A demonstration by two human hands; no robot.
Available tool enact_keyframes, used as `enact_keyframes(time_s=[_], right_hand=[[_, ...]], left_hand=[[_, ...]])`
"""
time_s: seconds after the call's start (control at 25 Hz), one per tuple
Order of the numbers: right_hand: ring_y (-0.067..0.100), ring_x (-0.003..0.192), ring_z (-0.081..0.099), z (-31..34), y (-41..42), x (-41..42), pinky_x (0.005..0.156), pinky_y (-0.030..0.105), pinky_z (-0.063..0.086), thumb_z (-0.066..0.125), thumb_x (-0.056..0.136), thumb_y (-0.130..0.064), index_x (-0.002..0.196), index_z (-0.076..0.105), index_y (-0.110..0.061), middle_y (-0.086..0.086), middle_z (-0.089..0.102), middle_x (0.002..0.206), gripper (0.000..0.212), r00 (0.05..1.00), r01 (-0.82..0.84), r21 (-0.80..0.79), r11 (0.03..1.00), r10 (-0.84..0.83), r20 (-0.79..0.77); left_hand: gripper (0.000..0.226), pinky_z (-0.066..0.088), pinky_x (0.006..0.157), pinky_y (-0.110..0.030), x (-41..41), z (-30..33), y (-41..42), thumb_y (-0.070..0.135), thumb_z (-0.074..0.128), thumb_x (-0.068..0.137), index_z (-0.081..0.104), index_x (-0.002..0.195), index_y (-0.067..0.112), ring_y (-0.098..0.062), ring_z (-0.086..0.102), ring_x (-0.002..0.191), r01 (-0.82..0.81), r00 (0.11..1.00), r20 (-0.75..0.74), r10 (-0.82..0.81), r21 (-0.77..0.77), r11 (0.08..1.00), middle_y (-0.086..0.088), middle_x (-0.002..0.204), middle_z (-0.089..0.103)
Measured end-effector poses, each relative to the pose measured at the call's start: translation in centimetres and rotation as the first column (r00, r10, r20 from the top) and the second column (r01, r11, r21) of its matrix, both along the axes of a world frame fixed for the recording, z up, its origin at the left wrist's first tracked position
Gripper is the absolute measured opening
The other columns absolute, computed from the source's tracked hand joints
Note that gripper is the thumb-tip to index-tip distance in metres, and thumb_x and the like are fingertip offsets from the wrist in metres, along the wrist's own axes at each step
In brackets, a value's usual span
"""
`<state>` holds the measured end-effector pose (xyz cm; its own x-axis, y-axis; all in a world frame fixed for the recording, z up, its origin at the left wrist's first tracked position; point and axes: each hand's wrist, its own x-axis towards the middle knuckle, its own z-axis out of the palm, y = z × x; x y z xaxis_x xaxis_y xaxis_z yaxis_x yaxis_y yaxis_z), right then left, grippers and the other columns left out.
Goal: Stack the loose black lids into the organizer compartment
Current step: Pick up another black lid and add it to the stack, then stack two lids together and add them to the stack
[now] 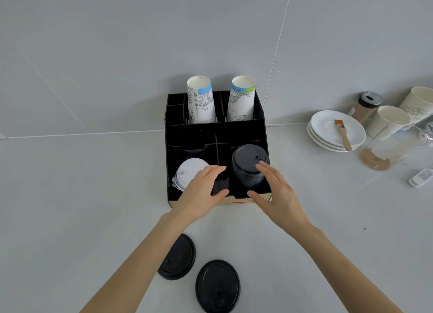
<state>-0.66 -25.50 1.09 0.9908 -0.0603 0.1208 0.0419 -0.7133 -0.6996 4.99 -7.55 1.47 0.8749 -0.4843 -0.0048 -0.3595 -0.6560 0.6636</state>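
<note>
A black organizer (201, 130) stands against the wall. Its front right compartment holds a tall stack of black lids (248, 165); the front left one holds white lids (187, 172). Two loose black lids lie flat on the counter near me, one (179, 257) partly under my left forearm, the other (218, 285) to its right. My left hand (199, 191) rests at the organizer's front, fingers around the divider between the two front compartments. My right hand (274, 193) is spread, fingertips touching the black stack's right side, holding nothing.
Two upside-down printed paper cups (201, 102) stand in the organizer's back row. At the right are stacked white saucers (328, 134) with a small brush, a shaker jar (365, 109), paper cups (391, 123) and a clear pitcher (389, 146). The wall is just behind.
</note>
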Motion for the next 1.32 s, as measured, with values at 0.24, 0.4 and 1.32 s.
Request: enact_keyframes(time_s=[0.24,0.4,1.32], right_hand=[[0.011,0.134,0.031,-1.0,2.4,-4.1,0.104,0.019,0.024,0.06,0.084,-0.025,0.134,0.032,-0.021,-0.006,0.031,0.147,0.058,0.993,-0.093,0.008,0.996,0.093,-0.075],[0.011,0.134,0.031,-2.2,3.5,-7.0,0.108,0.02,0.024,0.059,0.084,-0.027,0.135,0.03,-0.021,-0.004,0.033,0.146,0.059,0.982,-0.14,0.001,0.99,0.139,-0.129],[0.008,0.13,0.034,-7.0,6.5,-13.5,0.107,0.021,0.032,0.058,0.081,-0.023,0.135,0.028,-0.022,-0.011,0.029,0.145,0.062,0.913,-0.226,0.063,0.972,0.234,-0.335]], left_hand=[[0.053,0.022,0.096,-0.013,-4.9,-1.5,3.4,0.024,0.057,0.086,0.033,0.133,0.018,-0.008,0.037,0.123,-0.052,0.999,-0.011,0.052,-0.006,0.999,0.001,0.139,0.04],[0.053,0.023,0.101,-0.017,-8.3,-3.0,4.9,0.026,0.057,0.086,0.033,0.133,0.019,-0.015,0.036,0.128,-0.071,0.995,-0.075,0.073,0.034,0.997,0.0,0.14,0.039],[0.068,0.026,0.11,-0.026,-15.4,-7.0,6.6,0.028,0.059,0.083,0.02,0.139,0.022,-0.015,0.028,0.13,0.021,0.969,-0.247,0.022,0.171,0.985,0.003,0.144,0.03]])
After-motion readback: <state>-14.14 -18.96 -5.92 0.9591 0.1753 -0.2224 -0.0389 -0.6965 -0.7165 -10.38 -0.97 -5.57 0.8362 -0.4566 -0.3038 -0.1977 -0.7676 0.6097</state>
